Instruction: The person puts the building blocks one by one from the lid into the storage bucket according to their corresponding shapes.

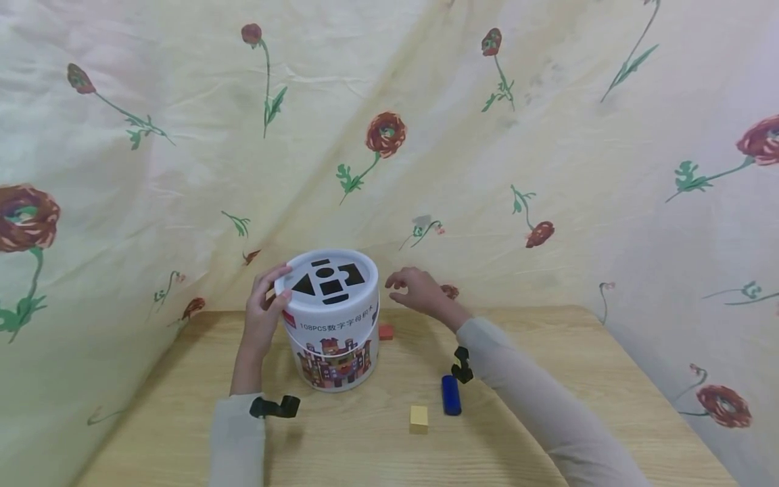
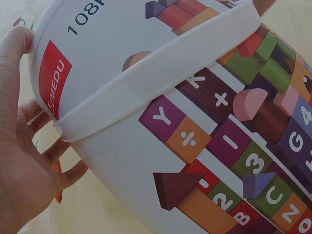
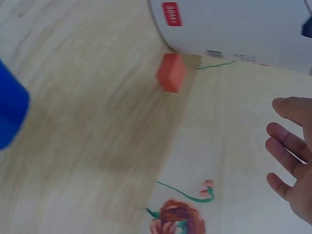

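A white lidded toy-block bucket (image 1: 331, 318), printed with coloured blocks, stands upright on the table. Its lid (image 1: 359, 292) has several dark shape-sorter holes. My left hand (image 1: 264, 304) holds the bucket at its left side, thumb and fingertips at the lid's rim; the left wrist view shows the fingers (image 2: 73, 176) bent round behind the wall, beside the white handle (image 2: 165, 73). To the right of the bucket my right hand (image 1: 420, 291) hovers apart from it, holding nothing, its fingers loosely bent. Between that hand and the bucket's base lies a red block (image 1: 386, 332).
A blue block (image 1: 451, 395) lies under the right forearm, with a yellow block (image 1: 418, 419) a little left of it. Flower-printed cloth (image 1: 450, 169) hangs behind the wooden table (image 1: 359, 446) and along both sides.
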A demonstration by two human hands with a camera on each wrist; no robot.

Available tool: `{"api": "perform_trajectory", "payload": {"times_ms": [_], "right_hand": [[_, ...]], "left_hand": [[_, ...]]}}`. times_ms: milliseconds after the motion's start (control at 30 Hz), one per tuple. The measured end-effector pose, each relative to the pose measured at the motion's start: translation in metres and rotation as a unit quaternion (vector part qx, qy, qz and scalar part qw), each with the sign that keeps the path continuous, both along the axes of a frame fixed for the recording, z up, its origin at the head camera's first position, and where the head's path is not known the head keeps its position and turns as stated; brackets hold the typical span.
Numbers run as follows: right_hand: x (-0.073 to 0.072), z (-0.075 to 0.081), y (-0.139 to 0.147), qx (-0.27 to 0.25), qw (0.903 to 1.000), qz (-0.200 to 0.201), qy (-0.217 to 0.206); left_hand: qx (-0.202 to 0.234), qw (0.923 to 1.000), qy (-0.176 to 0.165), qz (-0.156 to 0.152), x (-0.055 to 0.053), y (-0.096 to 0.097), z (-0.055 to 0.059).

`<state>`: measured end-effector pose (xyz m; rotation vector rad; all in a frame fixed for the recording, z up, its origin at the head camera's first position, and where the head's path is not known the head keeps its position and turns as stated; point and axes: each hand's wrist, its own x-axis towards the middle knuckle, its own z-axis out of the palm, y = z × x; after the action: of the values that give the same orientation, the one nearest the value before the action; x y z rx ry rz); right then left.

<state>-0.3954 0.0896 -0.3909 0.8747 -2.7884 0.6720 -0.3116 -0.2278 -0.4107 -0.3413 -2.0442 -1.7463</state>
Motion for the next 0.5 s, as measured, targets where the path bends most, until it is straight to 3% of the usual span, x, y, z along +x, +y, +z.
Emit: {"api": "perform_trajectory", "payload": {"times_ms": [233, 500], "right_hand": [[-0.001, -0.025, -0.001, 0.013, 0.9994, 0.005, -0.032], [0.002, -0.042, -0.005, 0.019, 0.9956, 0.008, -0.091]], "left_hand": [[0.002, 1.0, 0.001, -0.001, 0.0, -0.001, 0.0], [0.004, 1.0, 0.004, -0.007, -0.001, -0.001, -0.001]]}}
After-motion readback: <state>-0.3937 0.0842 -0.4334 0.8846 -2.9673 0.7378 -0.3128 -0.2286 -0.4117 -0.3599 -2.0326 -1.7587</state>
